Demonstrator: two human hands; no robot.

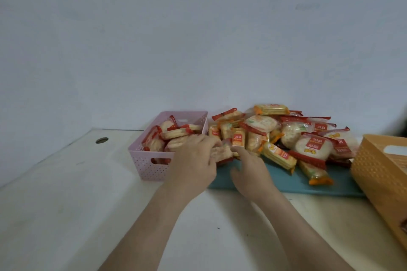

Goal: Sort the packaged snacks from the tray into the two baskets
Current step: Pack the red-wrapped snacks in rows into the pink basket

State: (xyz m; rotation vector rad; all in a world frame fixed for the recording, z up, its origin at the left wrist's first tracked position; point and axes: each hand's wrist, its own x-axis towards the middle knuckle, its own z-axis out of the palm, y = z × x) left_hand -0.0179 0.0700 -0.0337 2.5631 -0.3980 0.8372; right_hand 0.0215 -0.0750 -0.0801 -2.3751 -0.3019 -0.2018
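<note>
While crinkly packets heap the flat tray (286, 185), left grip (193, 160) clenched on round cracker pack (221, 153), right grip (251, 169) slack.

Snack pile (286, 136) crowds the tray (286, 185); its near strip lies bare.

We see the tray (286, 183) in the middle of the table (66, 193), with the snack pile (286, 136) on its far part. One basket (152, 167) stands just left of it with snacks in it; the other basket (383, 167) sits at its right end, nearer us.
</note>
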